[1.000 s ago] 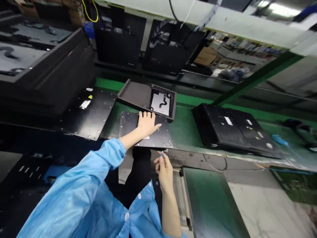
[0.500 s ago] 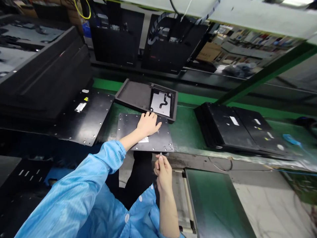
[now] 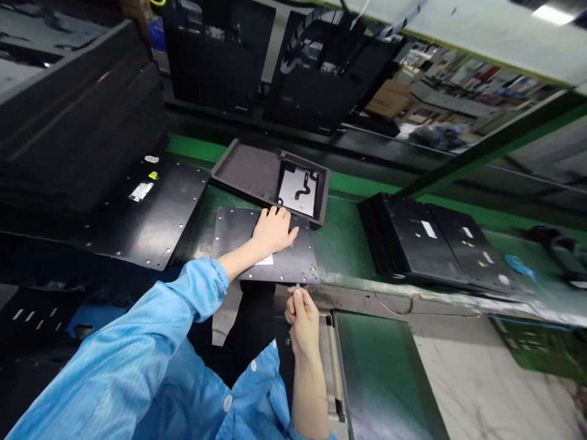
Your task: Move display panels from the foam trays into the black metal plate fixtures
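Black hole-edged panel [image 3: 296, 261] is braced under the left hand [image 3: 273, 231], fingers spread; the right hand [image 3: 303, 315] pinches a tiny piece [image 3: 298, 285]; next seems to need steadiness.

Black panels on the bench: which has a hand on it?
The middle panel, under the left hand; no hand touches the left panel or the stacked ones at right.

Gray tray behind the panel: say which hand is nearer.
Left. The left hand rests on the black panel, just in front of the tray; the right hand is farther, by the panel's near edge.

Tray [image 3: 247, 171] behind the panel [image 3: 294, 259]
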Demonstrator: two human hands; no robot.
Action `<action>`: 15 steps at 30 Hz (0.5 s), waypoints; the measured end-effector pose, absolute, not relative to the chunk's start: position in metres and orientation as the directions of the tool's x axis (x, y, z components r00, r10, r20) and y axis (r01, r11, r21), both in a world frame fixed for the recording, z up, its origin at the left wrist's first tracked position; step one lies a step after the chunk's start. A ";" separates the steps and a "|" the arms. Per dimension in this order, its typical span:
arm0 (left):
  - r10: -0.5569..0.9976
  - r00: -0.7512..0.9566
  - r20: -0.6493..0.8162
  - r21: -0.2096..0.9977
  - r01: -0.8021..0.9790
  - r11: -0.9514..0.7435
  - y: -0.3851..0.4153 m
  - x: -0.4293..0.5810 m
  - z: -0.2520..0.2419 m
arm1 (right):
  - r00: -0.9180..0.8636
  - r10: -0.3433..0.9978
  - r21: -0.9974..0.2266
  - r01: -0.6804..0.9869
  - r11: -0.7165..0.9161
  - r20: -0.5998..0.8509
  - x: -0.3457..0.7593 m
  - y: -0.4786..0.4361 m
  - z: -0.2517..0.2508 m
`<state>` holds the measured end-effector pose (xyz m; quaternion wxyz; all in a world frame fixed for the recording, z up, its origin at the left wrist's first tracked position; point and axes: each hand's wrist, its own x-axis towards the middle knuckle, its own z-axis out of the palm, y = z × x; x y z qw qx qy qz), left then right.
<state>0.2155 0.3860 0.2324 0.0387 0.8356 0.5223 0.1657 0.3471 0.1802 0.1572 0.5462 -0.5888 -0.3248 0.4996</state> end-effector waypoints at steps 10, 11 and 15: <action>0.869 0.416 0.268 0.228 0.849 -0.477 0.385 0.217 0.230 | 0.282 0.951 -0.943 0.266 -0.202 -0.124 0.363 0.186 0.185; 0.869 0.417 0.268 0.227 0.849 -0.478 0.385 0.217 0.230 | 0.256 0.958 -0.944 0.263 -0.199 -0.131 0.365 0.186 0.187; 0.868 0.419 0.267 0.218 0.851 -0.478 0.385 0.217 0.231 | 0.202 0.968 -0.952 0.236 -0.195 -0.148 0.369 0.188 0.191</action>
